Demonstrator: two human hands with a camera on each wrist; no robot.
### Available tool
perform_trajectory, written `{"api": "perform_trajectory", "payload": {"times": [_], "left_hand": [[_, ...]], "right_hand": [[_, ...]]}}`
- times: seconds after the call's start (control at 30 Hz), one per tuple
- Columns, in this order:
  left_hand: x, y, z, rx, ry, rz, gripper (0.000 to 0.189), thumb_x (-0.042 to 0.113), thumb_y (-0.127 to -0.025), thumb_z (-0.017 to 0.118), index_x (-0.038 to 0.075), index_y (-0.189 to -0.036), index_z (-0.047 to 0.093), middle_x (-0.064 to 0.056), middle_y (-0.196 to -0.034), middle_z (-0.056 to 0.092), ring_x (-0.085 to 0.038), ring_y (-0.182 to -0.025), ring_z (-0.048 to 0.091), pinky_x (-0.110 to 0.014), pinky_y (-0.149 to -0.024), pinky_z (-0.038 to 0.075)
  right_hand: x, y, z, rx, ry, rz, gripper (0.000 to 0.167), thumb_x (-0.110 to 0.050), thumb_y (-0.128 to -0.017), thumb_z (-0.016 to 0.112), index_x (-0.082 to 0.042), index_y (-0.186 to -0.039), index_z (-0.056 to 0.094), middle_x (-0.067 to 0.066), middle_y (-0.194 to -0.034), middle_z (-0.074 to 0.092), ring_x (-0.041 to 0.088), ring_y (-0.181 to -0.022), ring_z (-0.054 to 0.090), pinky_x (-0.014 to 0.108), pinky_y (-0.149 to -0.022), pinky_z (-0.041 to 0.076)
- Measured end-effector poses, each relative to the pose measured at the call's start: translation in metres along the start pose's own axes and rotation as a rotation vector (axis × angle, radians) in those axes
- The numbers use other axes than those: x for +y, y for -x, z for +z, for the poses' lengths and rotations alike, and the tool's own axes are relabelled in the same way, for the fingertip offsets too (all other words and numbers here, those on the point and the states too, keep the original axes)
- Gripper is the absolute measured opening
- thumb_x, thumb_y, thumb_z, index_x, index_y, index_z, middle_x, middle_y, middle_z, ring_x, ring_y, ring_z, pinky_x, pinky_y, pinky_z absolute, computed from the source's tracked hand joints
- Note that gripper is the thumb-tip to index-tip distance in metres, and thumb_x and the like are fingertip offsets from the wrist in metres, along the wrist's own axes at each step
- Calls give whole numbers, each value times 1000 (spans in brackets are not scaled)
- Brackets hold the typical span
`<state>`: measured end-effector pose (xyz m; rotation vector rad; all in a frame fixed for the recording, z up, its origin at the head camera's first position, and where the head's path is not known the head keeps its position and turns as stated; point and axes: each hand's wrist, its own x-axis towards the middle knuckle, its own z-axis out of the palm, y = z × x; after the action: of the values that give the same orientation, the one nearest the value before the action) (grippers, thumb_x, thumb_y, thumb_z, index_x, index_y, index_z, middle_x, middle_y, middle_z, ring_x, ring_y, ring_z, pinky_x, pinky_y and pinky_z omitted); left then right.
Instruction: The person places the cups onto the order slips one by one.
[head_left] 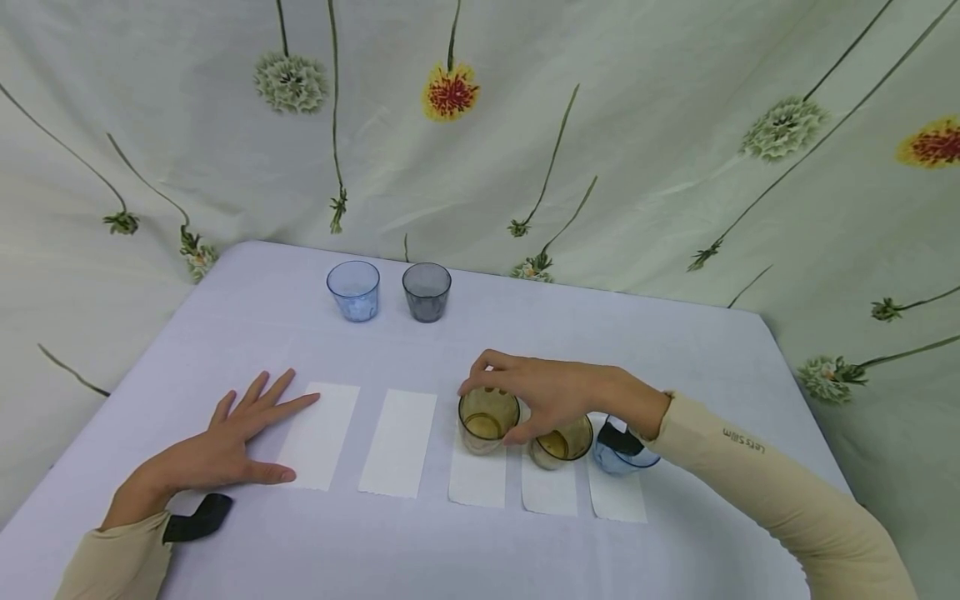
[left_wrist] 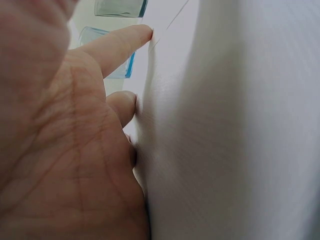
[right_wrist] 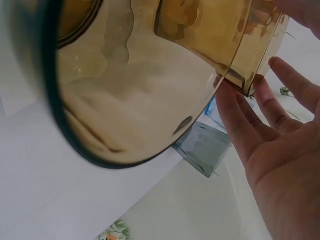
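My right hand (head_left: pixel 558 385) holds an amber glass tumbler (head_left: pixel 483 418), its fingers on the far rim and its thumb on the near right side. This glass stands over a white paper strip (head_left: pixel 477 483) near the middle. Just right of it is a second amber glass (head_left: pixel 564 446), under the hand; it looms large in the right wrist view. A blue glass (head_left: pixel 618 461) sits further right, partly hidden by the wrist. At the left, my left hand (head_left: pixel 243 442) lies palm down with fingers spread, its index fingertip and thumb at the leftmost paper strip (head_left: pixel 322 433).
At the back of the table (head_left: pixel 420 558) stand a light blue glass (head_left: pixel 353 292) and a grey glass (head_left: pixel 427 293) side by side. Several paper strips lie in a row, including one (head_left: pixel 399 446) between the hands. A flowered cloth (head_left: pixel 637 125) hangs behind the table.
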<state>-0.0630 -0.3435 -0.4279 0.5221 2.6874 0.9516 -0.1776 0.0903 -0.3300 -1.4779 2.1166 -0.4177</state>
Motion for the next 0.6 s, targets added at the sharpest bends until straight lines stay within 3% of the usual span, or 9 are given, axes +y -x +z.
{"api": "perform_trajectory", "payload": {"times": [0.6], "left_hand": [[-1,0,0,2,0,1,91,42,-81,80,28,-158,32,-25,-167,-1,-48,-150,-19,-64,-110,-26]], "right_hand": [[-2,-1,3,-29,2,17,69,-26,-89,76,-19,-149,42,-4,-141,35,16,-128,52,31,-108,42]]}}
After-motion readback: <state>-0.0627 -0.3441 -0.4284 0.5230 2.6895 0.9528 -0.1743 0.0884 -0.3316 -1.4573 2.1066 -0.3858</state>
